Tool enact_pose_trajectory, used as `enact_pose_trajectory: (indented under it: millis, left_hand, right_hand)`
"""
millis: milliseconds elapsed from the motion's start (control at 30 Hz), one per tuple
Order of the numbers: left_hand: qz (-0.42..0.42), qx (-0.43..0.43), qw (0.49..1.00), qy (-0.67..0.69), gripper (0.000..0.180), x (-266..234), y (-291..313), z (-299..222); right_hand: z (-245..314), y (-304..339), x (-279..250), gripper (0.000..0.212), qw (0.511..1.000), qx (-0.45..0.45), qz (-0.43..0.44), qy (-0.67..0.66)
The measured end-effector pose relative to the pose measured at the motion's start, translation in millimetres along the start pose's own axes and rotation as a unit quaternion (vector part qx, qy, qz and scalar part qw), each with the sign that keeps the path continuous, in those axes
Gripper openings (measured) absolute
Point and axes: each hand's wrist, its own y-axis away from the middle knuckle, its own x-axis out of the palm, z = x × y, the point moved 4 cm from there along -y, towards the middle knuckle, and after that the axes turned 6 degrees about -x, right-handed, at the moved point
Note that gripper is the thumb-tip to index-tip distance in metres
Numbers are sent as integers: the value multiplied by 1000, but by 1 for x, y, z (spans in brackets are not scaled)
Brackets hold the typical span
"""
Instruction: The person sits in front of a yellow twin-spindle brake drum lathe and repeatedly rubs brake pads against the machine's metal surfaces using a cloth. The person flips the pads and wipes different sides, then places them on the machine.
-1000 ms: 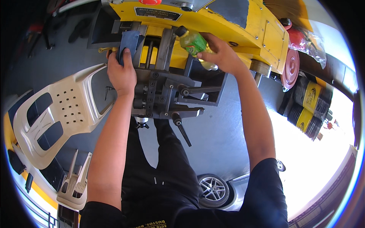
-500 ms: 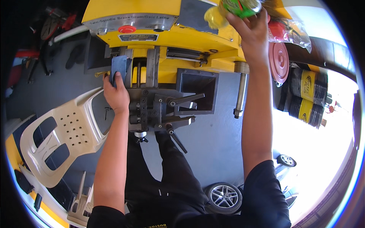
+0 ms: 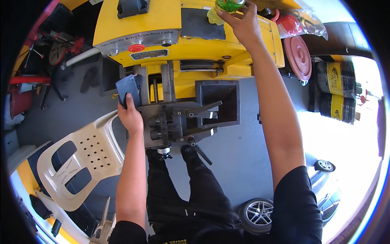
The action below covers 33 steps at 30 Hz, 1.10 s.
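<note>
My left hand (image 3: 131,117) is closed on a dark blue-grey folded sheet that looks like sandpaper (image 3: 127,88), with the thumb pressed on its face. The sheet is just left of the metal slide rails of a yellow brake lathe (image 3: 227,55). At the top of the view, my right hand (image 3: 245,25) grips a green bottle (image 3: 230,5), partly cut off by the frame edge. A translucent yellow part (image 3: 215,17) shows below the green. The bottle is over a dark mat (image 3: 199,26) on the lathe's top; I cannot tell whether it touches it.
The lathe's tool post (image 3: 172,122) with black levers stands before me, beside a dark square bin (image 3: 219,101). A beige plastic chair (image 3: 101,162) is at the left. A pink round lid (image 3: 297,57) and a clear plastic bag (image 3: 308,24) are at the right; a wheel (image 3: 256,213) lies below.
The view has shifted. My right hand has carried the bottle leftward over the dark mat. The folded sheet in my left hand is now tilted more.
</note>
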Motion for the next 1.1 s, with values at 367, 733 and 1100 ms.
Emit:
enact_pose_trajectory:
  millis: [367,733,1100]
  left_hand:
    - [218,-155,900,344,46,-43,48,-111]
    - [381,-198,852,299,53,6,95,-130]
    - [280,-224,900,246,41,-16,60,-104]
  right_hand:
    - [108,159,-2,44,932,226,212,-189]
    - [143,191,39,69,936,245,226,-114]
    - [140,186,34,54,897,286,308,-138]
